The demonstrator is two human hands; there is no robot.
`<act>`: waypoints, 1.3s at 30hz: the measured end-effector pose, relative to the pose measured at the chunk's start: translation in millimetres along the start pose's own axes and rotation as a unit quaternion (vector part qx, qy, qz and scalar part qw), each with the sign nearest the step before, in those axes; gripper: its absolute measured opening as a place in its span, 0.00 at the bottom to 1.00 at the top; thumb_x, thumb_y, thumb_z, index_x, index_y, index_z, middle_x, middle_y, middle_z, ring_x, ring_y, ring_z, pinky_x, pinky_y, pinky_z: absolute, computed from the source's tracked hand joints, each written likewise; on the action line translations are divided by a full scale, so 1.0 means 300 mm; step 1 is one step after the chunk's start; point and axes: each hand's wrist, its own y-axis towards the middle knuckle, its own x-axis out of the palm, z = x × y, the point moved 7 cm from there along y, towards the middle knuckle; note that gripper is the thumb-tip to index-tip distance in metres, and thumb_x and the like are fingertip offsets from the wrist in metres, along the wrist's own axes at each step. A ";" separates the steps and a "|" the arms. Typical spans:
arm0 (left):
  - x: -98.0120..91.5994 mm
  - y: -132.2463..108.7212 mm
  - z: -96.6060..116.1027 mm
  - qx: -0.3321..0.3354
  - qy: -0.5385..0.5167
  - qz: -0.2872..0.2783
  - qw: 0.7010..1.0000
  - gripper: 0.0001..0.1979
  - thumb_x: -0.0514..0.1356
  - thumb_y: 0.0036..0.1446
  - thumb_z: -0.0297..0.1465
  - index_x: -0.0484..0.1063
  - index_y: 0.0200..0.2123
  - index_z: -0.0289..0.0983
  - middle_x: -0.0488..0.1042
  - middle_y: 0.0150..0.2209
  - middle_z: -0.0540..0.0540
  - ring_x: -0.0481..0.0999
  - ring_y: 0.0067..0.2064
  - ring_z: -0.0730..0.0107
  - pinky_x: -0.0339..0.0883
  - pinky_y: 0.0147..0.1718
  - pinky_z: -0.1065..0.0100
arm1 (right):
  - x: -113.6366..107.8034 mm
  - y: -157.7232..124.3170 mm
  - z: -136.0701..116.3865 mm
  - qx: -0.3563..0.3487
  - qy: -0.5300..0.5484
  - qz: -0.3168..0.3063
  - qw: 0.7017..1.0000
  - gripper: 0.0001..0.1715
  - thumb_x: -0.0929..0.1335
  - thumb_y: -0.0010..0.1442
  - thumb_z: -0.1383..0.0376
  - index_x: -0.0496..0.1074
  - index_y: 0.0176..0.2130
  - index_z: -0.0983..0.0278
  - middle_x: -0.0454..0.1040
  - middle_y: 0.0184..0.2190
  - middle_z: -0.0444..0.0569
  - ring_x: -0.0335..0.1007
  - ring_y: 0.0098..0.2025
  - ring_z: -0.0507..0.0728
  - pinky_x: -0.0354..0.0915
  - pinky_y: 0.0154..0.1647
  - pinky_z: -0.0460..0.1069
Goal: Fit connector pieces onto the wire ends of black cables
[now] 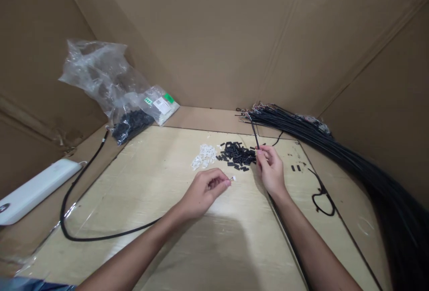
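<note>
In the head view, your left hand pinches a wired white connector above the table; your right hand grips a black cable. Far left, a clear bag holds black pieces, touching a labelled bag with whitish contents.

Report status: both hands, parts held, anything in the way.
Left fingers pinching wired white connector. Right fingers pinching black cable. Short black tubing pieces heaped close by right fingers.

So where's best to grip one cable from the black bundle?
Probably just behind the exposed wires at the left end of the bundle, coming from the near left: the bundle splays there, whereas farther right it lies closely packed.
</note>
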 end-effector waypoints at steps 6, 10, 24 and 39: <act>0.046 -0.031 0.056 0.145 0.164 -0.044 0.975 0.11 0.62 0.76 0.33 0.81 0.39 0.38 0.79 0.41 0.43 0.77 0.45 0.59 0.67 0.46 0.60 | 0.035 -0.017 -0.007 0.029 0.032 0.006 0.999 0.33 0.77 0.60 0.35 0.67 0.34 0.57 0.63 0.16 0.34 0.52 0.12 0.48 0.45 0.12 0.44; 0.075 -0.042 0.049 0.157 0.200 -0.087 0.963 0.07 0.62 0.75 0.31 0.81 0.43 0.39 0.79 0.45 0.42 0.78 0.48 0.57 0.70 0.48 0.60 | 0.059 -0.019 -0.010 0.040 0.044 -0.006 0.998 0.36 0.79 0.55 0.34 0.65 0.33 0.57 0.66 0.17 0.35 0.57 0.12 0.48 0.48 0.11 0.43; 0.032 -0.039 0.077 0.170 0.171 -0.022 0.970 0.06 0.59 0.77 0.29 0.74 0.43 0.39 0.79 0.42 0.46 0.79 0.40 0.66 0.71 0.39 0.67 | 0.070 -0.012 -0.006 0.056 0.064 -0.021 0.996 0.36 0.80 0.52 0.35 0.65 0.34 0.56 0.64 0.17 0.32 0.52 0.12 0.47 0.46 0.11 0.43; -0.023 -0.091 0.158 0.370 0.347 0.140 0.850 0.09 0.57 0.76 0.24 0.77 0.46 0.38 0.78 0.35 0.44 0.79 0.36 0.64 0.73 0.35 0.65 | 0.220 -0.159 -0.106 0.116 0.100 -0.202 0.967 0.30 0.83 0.58 0.46 0.67 0.38 0.58 0.72 0.34 0.37 0.54 0.20 0.45 0.49 0.18 0.43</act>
